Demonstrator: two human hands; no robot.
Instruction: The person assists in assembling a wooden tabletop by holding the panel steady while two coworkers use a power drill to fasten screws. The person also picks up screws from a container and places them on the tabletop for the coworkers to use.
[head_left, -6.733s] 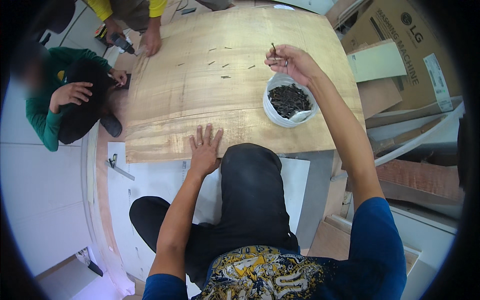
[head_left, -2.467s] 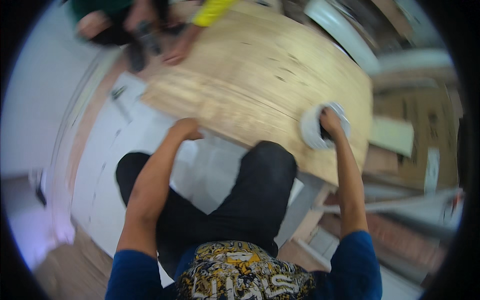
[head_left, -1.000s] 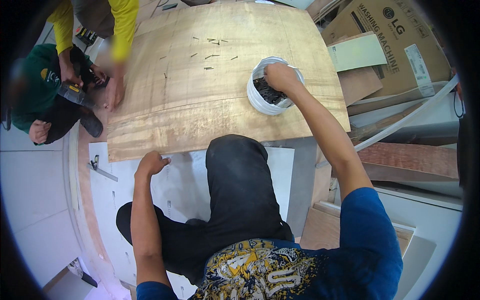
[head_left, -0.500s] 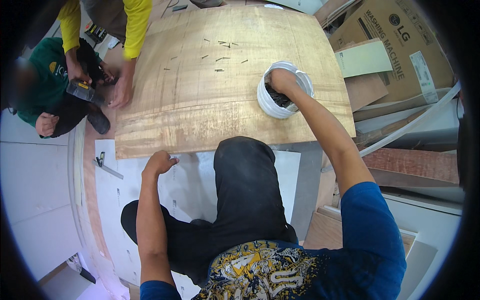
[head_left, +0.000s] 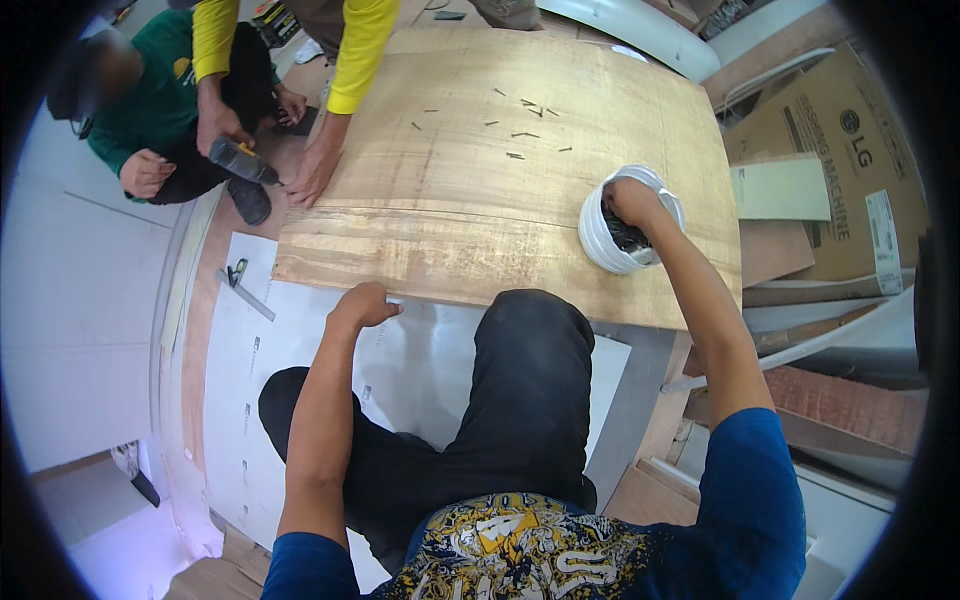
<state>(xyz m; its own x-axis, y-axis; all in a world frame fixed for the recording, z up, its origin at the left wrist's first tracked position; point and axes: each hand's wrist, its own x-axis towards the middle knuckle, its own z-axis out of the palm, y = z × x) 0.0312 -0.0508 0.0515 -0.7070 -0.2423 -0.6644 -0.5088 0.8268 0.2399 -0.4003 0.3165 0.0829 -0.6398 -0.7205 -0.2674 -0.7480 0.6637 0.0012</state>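
A white ribbed bucket point(head_left: 610, 240) stands on the right part of a wooden board point(head_left: 440, 220). Into its mouth reaches my right hand point(head_left: 632, 203), over a dark heap of small nails or screws point(head_left: 625, 235); its fingers are hidden inside. By the board's near edge, my left hand point(head_left: 366, 305) is closed with the thumb side outward; whatever it may hold does not show. Several loose screws or nails point(head_left: 525, 134) lie scattered on the board's far half.
At the board's left edge, a person in yellow sleeves point(head_left: 362, 60) holds a cordless drill point(head_left: 243, 160). Another person in green point(head_left: 165, 65) crouches beside them. A combination square point(head_left: 245, 293) lies on the white sheet point(head_left: 235, 350). Right: a cardboard box point(head_left: 850, 150) and wood offcuts point(head_left: 850, 400).
The whole view has shifted, so the board and bucket appear farther right. My right hand stays in the bucket and my left by the board's edge. The drill is tilted more toward the board.
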